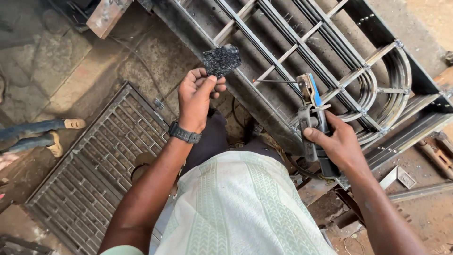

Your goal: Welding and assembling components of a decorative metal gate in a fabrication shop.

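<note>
My left hand (pixel 198 97) is raised in front of me, pinching a small dark square of glass (pixel 222 60) by its lower edge. A black watch sits on that wrist. My right hand (pixel 337 144) grips a welding electrode holder (pixel 312 120) with a blue-and-black handle. A thin welding rod (pixel 275 81) sticks out of its jaws to the left, over a large steel gate frame (pixel 330 71) with straight bars and curved bars. The rod tip hangs above a bar of the frame; I cannot tell whether it touches.
A second metal grille (pixel 104 160) with a rectangular pattern lies flat on the ground at the left. Another person's legs and sandalled feet (pixel 52 134) are at the far left. Scrap steel pieces (pixel 406 177) lie at the right. A rusty bar (pixel 107 16) lies at the top left.
</note>
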